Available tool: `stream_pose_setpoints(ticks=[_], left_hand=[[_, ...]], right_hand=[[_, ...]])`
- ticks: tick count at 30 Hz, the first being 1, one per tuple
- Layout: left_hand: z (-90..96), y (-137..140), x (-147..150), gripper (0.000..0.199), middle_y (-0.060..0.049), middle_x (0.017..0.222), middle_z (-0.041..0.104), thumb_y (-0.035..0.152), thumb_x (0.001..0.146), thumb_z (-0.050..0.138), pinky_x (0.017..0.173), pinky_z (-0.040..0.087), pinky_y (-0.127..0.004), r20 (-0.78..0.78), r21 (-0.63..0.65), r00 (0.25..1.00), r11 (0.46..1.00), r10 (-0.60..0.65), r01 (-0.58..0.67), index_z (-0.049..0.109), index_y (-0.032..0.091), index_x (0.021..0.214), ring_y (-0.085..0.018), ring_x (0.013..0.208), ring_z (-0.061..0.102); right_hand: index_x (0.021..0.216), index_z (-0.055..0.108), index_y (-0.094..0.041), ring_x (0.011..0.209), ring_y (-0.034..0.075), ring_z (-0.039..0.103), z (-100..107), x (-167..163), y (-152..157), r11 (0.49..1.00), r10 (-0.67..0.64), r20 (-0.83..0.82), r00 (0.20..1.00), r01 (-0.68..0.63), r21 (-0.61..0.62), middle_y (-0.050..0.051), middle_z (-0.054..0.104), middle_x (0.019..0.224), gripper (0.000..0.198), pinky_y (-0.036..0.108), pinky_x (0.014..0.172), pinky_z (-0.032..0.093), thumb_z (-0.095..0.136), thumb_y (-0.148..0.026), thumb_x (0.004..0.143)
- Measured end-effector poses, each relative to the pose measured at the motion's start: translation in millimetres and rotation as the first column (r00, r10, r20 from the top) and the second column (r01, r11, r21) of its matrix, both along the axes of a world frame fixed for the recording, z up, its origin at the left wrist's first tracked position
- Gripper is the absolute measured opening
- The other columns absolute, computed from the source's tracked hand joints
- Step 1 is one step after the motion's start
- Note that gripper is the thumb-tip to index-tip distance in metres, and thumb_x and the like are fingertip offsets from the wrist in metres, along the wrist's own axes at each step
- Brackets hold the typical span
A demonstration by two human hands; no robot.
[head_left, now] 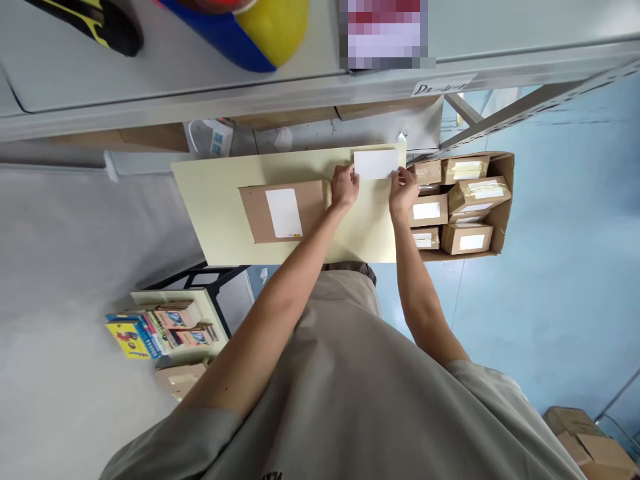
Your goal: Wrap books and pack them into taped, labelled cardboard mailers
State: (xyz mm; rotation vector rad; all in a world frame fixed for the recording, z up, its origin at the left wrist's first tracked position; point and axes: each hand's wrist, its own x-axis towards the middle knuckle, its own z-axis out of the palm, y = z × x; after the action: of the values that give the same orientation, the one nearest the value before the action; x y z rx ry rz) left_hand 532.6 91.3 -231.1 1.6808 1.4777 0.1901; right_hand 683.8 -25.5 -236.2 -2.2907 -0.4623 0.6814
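A blank white sheet of paper [376, 164] spans the gap between my two hands, above the right end of a pale yellow board [367, 233]. My left hand [345, 187] pinches its left edge. At the opposite lower corner, the fingers of my right hand [404, 192] close on the sheet. Left of my left hand, a sealed cardboard box [313, 207] lies on the board with a white label [284, 213] on top. The sheet's face shows no readable print from here.
An open carton [506, 200] of small labelled boxes stands right of the board. A metal shelf [300, 87] crosses above, with a power strip [220, 139] below it. Books [145, 333] lie on a cart at lower left. More cardboard boxes [595, 443] sit at lower right.
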Motion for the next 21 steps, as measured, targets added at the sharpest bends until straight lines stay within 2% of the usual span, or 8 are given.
stream_pose_setpoints(ticks=[5, 9, 12, 16, 21], left_hand=[[9.7, -5, 4, 0.03, -0.013, 0.13, 0.076, 0.008, 0.108, 0.069, 0.115, 0.065, -0.037, -0.049, 0.038, 0.998, 0.999, -0.035, 0.037, 0.087, 0.022, 0.128, -0.022, 0.104, 0.078], [11.6, -5, 5, 0.032, -0.011, 0.136, 0.077, 0.012, 0.11, 0.069, 0.113, 0.063, -0.034, -0.077, 0.026, 0.997, 1.0, 0.004, -0.002, 0.086, 0.024, 0.134, -0.019, 0.095, 0.08], [5.5, -4, 5, 0.031, -0.01, 0.136, 0.079, 0.014, 0.11, 0.068, 0.116, 0.062, -0.035, -0.062, 0.007, 0.998, 1.0, 0.024, -0.023, 0.085, 0.026, 0.133, -0.02, 0.099, 0.081], [-6.9, -2, 4, 0.031, -0.012, 0.133, 0.079, 0.013, 0.106, 0.069, 0.121, 0.059, -0.038, -0.022, 0.007, 0.999, 0.999, 0.047, -0.047, 0.086, 0.025, 0.129, -0.024, 0.108, 0.082], [-14.5, 0, 2, 0.031, -0.015, 0.138, 0.077, 0.019, 0.106, 0.073, 0.128, 0.057, -0.045, 0.021, -0.053, 0.999, 0.998, 0.036, -0.035, 0.084, 0.023, 0.135, -0.03, 0.119, 0.083]], right_hand=[[0.145, 0.081, -0.017, 0.132, 0.031, 0.076, 4, -3, 4, 0.999, -0.003, 0.004, 1.0, 0.003, -0.045, 0.02, 0.072, 0.148, 0.041, 0.051, 0.119, 0.062, 0.058, -0.042, 0.123], [0.142, 0.081, -0.02, 0.125, 0.028, 0.076, 3, -5, 9, 0.999, -0.009, -0.004, 1.0, 0.008, -0.049, 0.016, 0.073, 0.146, 0.033, 0.052, 0.12, 0.062, 0.065, -0.04, 0.12], [0.148, 0.077, -0.02, 0.126, 0.029, 0.074, -1, -4, 10, 0.998, -0.024, -0.02, 1.0, 0.022, -0.061, 0.015, 0.071, 0.146, 0.039, 0.056, 0.121, 0.061, 0.069, -0.044, 0.118], [0.144, 0.078, -0.018, 0.124, 0.029, 0.076, -4, -3, 8, 1.0, -0.017, -0.03, 0.999, 0.017, -0.012, 0.017, 0.069, 0.144, 0.042, 0.055, 0.121, 0.062, 0.065, -0.05, 0.12], [0.12, 0.078, -0.023, 0.115, 0.027, 0.077, 5, -7, 11, 0.997, -0.048, 0.041, 0.998, 0.045, 0.065, 0.012, 0.076, 0.124, 0.05, 0.052, 0.119, 0.065, 0.055, -0.068, 0.121]])
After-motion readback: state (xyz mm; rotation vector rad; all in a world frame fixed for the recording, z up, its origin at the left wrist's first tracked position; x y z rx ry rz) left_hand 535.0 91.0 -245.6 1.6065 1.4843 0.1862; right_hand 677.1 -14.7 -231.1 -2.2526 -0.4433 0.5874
